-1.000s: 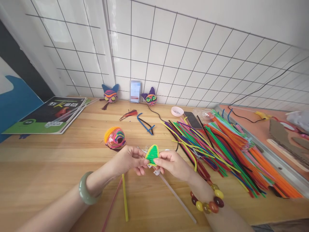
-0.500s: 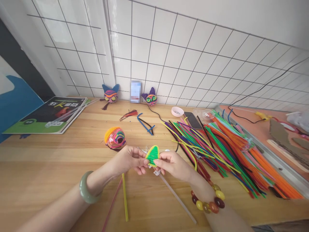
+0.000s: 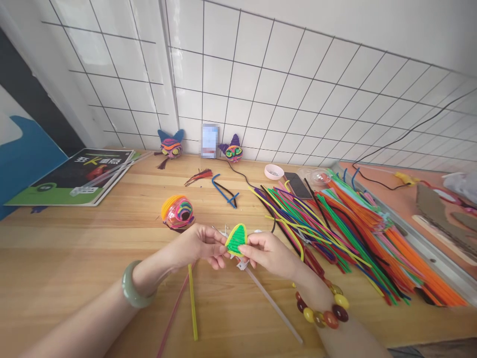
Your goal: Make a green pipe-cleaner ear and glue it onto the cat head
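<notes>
Pinched between two bare hands above the near middle of a wooden bench [image 3: 112, 248], a leaf-shaped green piece edged in yellow [image 3: 236, 238] turns its ribbed face up, its narrow tip toward the far wall. The left hand [image 3: 208, 247] is clamped on its left edge, the right hand [image 3: 265, 252] on its lower right, thumbs on top. Over the past second the thumbs have drawn slightly apart, baring a little more of the green, while the piece has stayed in both grips; the shift looks like a small adjustment, with shaping or checking apparently the work of the moment. The multicoloured ball [image 3: 177, 213], just beyond the left hand, has not moved, nor have the yellow stems [image 3: 193, 308] on the near side or the heap of coloured stems [image 3: 316, 223] to the right.
</notes>
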Tool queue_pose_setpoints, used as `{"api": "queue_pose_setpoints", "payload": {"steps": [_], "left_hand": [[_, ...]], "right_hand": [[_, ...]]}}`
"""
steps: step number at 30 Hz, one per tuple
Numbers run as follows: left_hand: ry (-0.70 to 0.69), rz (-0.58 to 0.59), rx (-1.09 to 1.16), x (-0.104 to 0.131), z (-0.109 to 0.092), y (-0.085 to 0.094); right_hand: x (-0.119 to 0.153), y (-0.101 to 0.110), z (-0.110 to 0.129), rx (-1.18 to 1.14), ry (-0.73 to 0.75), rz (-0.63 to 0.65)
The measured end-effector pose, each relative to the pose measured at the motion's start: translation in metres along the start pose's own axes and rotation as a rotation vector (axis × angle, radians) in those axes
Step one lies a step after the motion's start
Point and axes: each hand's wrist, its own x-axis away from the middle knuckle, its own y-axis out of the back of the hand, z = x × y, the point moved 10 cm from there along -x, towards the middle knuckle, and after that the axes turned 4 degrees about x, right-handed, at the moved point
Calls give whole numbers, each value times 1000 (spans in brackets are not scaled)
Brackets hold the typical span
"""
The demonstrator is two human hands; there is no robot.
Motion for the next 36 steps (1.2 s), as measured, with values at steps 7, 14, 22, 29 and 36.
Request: {"api": "queue_pose_setpoints", "payload": {"steps": [7, 14, 22, 29, 36], "left_hand": [[51, -77, 53, 2, 6, 6], [80, -121, 68, 3, 8, 10], [71, -155, 72, 1, 8, 13], [-3, -147, -20, 0, 1, 9], [-82, -132, -46, 0, -7, 6]], "right_hand": [[0, -3, 0, 25, 1, 35], [0, -3, 4, -1, 43, 63], [-2, -2, 1, -56, 25, 32], [-4, -1, -2, -116, 7, 29], [-3, 1, -1, -189, 15, 31]]}}
